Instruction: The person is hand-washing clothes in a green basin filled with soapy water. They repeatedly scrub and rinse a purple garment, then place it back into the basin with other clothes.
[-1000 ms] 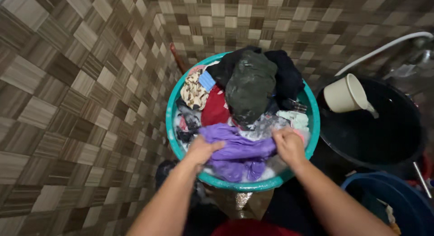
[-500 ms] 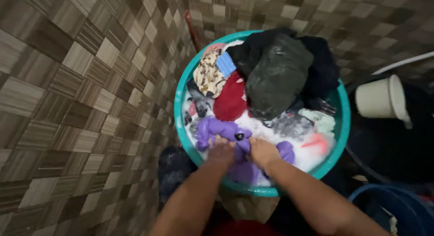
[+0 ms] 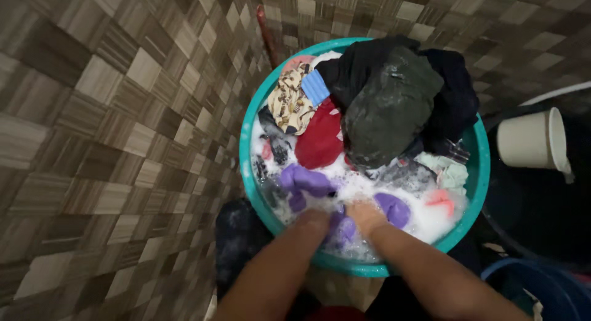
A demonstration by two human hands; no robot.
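Scrub step in hand, judging by the pose: both your hands are down in the suds at the near edge of the teal basin (image 3: 246,167), working the purple garment (image 3: 308,180). Your left hand (image 3: 313,222) and right hand (image 3: 364,215) sit close together, touching or nearly so, with purple cloth bunched between and around them. Fingers are buried in foam and fabric, so you cannot tell for sure whether they are closed; the bunching looks like a grip on the purple garment, but the fingertips are hidden. The garment lies in the soapy water at the near side of the basin, one lobe left of your hands, another just right of the right hand. Behind it, heaped at the far side: a red cloth (image 3: 320,141), a dark green garment (image 3: 391,108), black clothing (image 3: 452,96), a patterned cream cloth (image 3: 289,105) and a small blue scrubbing pad (image 3: 315,87). To the right, a cream plastic scoop (image 3: 532,141) lies over a dark bucket (image 3: 542,216); a blue tub's rim (image 3: 542,284) shows at the bottom right. Tiled floor (image 3: 111,142) all around. Next move likely calls for a firm two-handed hold and rubbing cloth against cloth, keeping it low in the water so suds stay in the basin.
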